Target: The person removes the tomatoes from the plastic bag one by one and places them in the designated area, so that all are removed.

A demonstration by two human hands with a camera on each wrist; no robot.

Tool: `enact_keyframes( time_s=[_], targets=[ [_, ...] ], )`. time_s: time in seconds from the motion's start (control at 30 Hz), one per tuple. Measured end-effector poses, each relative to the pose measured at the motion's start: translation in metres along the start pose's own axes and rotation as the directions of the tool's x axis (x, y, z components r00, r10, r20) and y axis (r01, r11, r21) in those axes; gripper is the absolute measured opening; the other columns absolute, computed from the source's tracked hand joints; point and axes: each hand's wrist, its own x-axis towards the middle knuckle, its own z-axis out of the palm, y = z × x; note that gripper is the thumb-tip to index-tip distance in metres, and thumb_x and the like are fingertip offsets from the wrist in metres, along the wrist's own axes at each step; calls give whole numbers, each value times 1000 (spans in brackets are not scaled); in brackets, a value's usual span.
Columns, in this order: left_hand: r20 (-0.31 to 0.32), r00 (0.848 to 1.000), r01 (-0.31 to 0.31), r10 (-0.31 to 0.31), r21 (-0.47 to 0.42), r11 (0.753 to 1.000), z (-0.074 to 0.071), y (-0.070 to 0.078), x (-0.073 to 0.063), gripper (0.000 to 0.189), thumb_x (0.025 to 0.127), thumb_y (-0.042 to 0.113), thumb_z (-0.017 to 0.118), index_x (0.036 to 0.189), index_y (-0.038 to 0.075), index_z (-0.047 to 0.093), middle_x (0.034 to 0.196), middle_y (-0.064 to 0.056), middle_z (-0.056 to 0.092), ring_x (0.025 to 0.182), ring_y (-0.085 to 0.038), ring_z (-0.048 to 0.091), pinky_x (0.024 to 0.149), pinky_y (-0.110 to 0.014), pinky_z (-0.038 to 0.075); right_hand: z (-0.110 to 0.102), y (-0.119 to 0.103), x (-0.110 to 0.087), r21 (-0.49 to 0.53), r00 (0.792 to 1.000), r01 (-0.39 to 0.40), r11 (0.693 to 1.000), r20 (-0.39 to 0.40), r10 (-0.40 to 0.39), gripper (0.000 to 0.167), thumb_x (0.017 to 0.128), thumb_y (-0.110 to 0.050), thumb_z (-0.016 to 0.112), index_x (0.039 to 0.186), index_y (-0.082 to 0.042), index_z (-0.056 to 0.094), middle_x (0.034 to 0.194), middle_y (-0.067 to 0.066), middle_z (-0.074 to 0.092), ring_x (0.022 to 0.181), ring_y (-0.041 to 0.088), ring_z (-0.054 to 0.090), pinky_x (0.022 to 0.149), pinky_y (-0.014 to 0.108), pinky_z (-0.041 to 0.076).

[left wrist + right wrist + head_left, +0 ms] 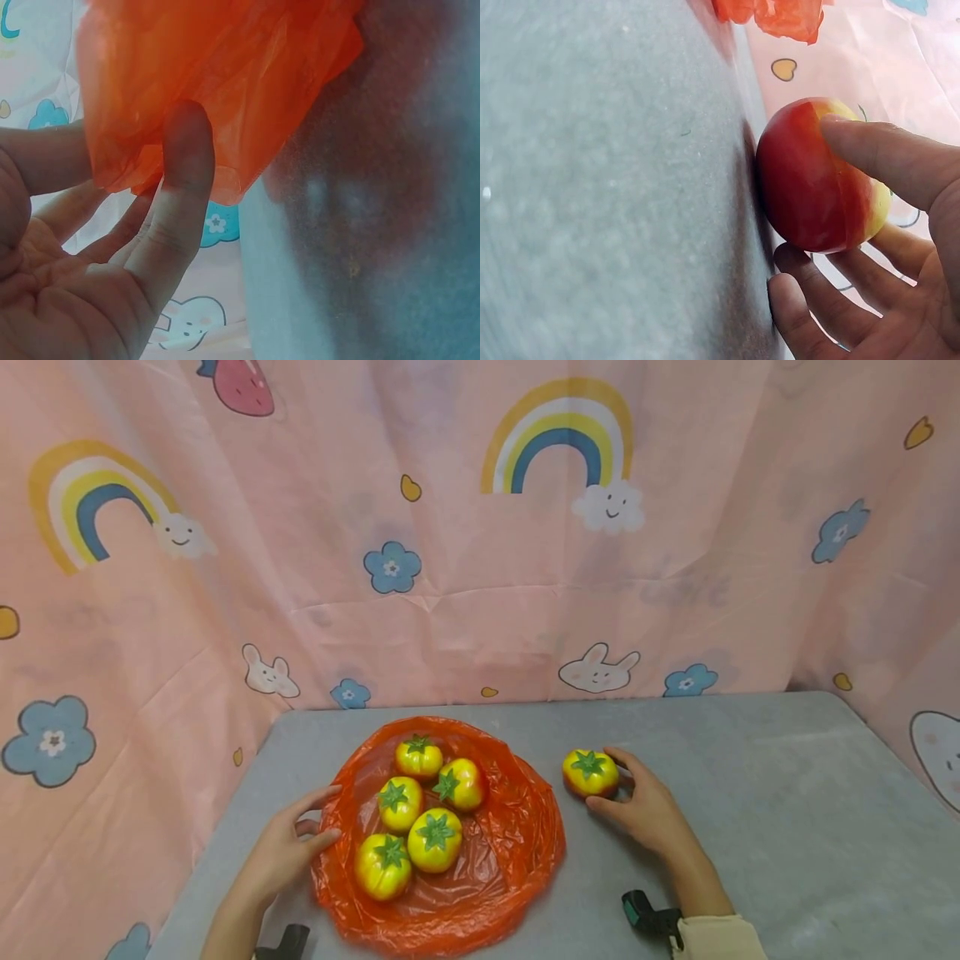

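Note:
A red plastic bag (517,860) lies spread with its mouth up on the table, and several yellow-red tomatoes (435,841) with green leafy tops sit in it. My left hand (281,847) is at the bag's left edge. In the left wrist view that hand (112,240) pinches the thin plastic between thumb and fingers. Right of the bag, another tomato (590,772) stands on the table, leafy top up. My right hand (645,806) grips it from the right. The right wrist view shows the thumb and fingers (855,142) around the tomato's red and yellow side (810,180).
The grey table (810,827) reaches back to a pink printed curtain (465,635), which also hangs along both sides. Dark wrist-worn devices show below the left hand and beside the right wrist (651,917).

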Motion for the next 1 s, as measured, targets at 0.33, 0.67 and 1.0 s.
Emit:
enact_keyframes(
  time_s=[0.33, 0.67, 1.0],
  targets=[
    [-2, 1000, 25, -25, 23, 999, 1, -1, -1, 61, 91, 4, 69, 147, 14, 48, 146, -21, 47, 91, -19, 66, 73, -30, 61, 2, -1, -1, 6, 1000, 13, 1000, -13, -13, 77, 89, -29, 76, 151, -6, 36, 153, 23, 40, 132, 47, 49, 103, 60, 48],
    [-3, 1000, 9, -9, 34, 999, -1, 0, 1, 61, 90, 3, 69, 146, 14, 49, 146, -21, 47, 91, -20, 66, 73, -29, 61, 0, 0, 2, 28, 1000, 24, 999, -2, -24, 84, 88, -31, 77, 154, -7, 31, 157, 22, 35, 136, 45, 47, 104, 56, 49],
    [-6, 1000, 31, -31, 49, 998, 1, -1, 1, 61, 91, 5, 70, 147, 16, 48, 147, -21, 46, 90, -19, 66, 74, -32, 62, -3, -5, -3, 8, 1000, 0, 1000, 3, 0, 89, 87, -33, 77, 155, -7, 27, 158, 25, 30, 137, 47, 43, 107, 59, 44]
  ],
)
